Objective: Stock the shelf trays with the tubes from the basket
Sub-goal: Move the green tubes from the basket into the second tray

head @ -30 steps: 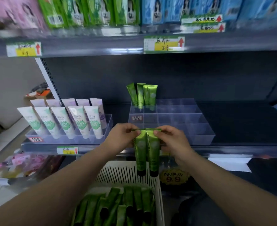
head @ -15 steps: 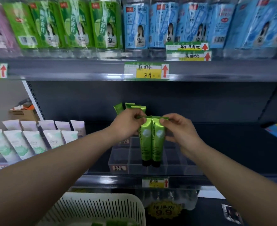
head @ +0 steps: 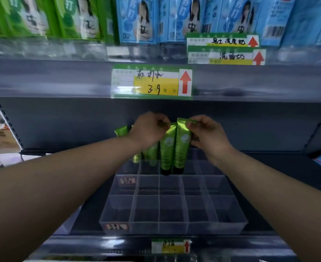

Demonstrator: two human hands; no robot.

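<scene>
Above clear tray (head: 174, 224), back rows: I've got 2 green tubes (head: 181, 148) hanging caps-down, side by side. L hand (head: 148, 129) fingers (head: 160, 122) pinch one top crimp, R hand (head: 206, 135) fingers the other. Stocked tubes (head: 121, 130) behind L wrist partly hidden, can't count them.

The two tubes (head: 181, 148) I hold are a shiny metallic green, each with a pale round emblem, dark lettering down its side and a black cap. The stocked tubes (head: 150, 153) behind them are the same green. The tray (head: 174, 226) is clear plastic, with small red-and-white labels (head: 116, 226) on its front walls. The shelf edge (head: 42, 78) above is grey-blue, and the back panel (head: 61, 120) is darker. The price tag (head: 152, 82) has a green border, a yellow band, black handwriting and a red arrow on white. Overhead are green boxes (head: 33, 16) and pale blue boxes (head: 174, 17).
</scene>
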